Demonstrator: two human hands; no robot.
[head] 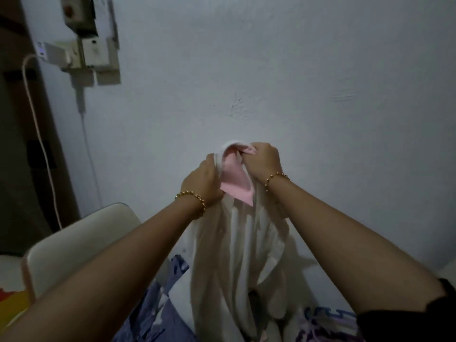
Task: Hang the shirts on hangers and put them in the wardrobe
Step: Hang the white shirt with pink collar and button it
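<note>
A cream-white shirt (237, 255) with a pink collar part (235, 181) hangs in front of the pale wall, held up at its top by both hands. My left hand (203, 180) grips the white fabric on the left of the collar. My right hand (265, 160) pinches the pink edge on the right, fingers curled over it. Both wrists carry gold bead bracelets. The shirt's lower end drops onto the bed. No hanger shows in this view, and no wardrobe interior.
A white chair back (74, 245) stands at lower left. Patterned blue bedding (153, 314) and other cloth lie below the shirt. Wall sockets with a charger (81, 55) and a white cable (44, 154) are at upper left, beside a dark wooden panel (17, 144).
</note>
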